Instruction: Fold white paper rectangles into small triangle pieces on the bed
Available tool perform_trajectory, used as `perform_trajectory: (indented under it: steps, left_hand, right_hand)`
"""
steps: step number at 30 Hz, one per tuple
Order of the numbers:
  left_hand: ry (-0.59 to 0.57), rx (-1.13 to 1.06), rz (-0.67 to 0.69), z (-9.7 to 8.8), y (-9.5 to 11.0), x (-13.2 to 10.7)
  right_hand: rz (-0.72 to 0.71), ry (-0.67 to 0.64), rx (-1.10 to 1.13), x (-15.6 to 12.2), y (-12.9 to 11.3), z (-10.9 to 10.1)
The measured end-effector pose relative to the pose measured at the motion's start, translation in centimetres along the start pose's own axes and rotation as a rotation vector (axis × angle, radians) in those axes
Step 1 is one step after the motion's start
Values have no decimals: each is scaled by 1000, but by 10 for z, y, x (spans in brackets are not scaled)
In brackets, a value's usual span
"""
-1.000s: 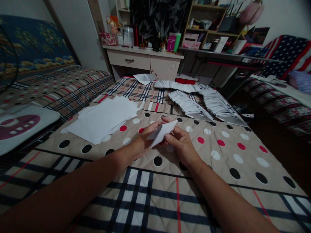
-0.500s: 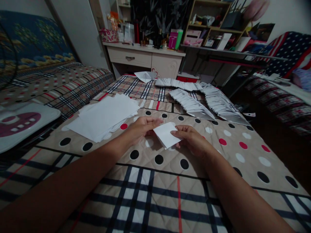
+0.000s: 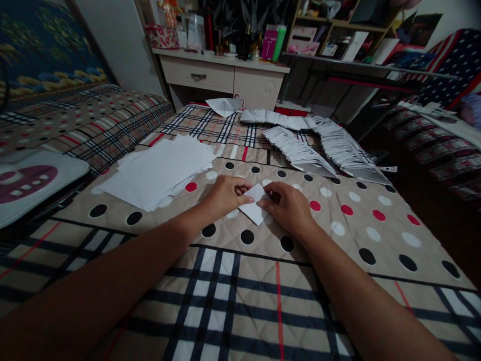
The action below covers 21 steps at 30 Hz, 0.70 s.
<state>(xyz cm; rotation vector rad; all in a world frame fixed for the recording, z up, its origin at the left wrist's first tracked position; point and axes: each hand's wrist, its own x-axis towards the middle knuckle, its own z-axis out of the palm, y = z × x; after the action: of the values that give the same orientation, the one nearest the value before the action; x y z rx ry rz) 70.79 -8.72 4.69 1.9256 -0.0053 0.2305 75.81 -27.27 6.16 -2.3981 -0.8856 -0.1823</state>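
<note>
Dim, even indoor light; the white sheets [image 3: 161, 170] and the folded paper [image 3: 255, 210] show brightest and sharp. The forearms [image 3: 112, 281] sink dark near the lower edge, and the wide lens bows lines at the borders.

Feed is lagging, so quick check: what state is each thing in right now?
folded paper, folded small, flat on the quilt
left hand, curled on its left edge
right hand, curled on its right edge
stack of sheets, unfolded, loosely fanned
rows of folded papers, overlapping, lying flat
drawer, shut
</note>
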Motion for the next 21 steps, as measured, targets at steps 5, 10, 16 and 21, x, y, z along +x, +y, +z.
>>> perform_trajectory:
  steps: [5,10,16,21]
  left_hand:
    - [-10,202,139,-2,0,-1]
    - [-112,360,417,-5,2,-5]
    - [-212,483,637,-13,1,-6]
    - [-302,564,721,-16,4,-8]
  right_hand:
    - [-28,-41,253,0,9,8]
    - [-197,-91,507,0,15,7]
    - [-313,-145,427,-3,15,2]
    - [-365,-199,355,-4,16,0]
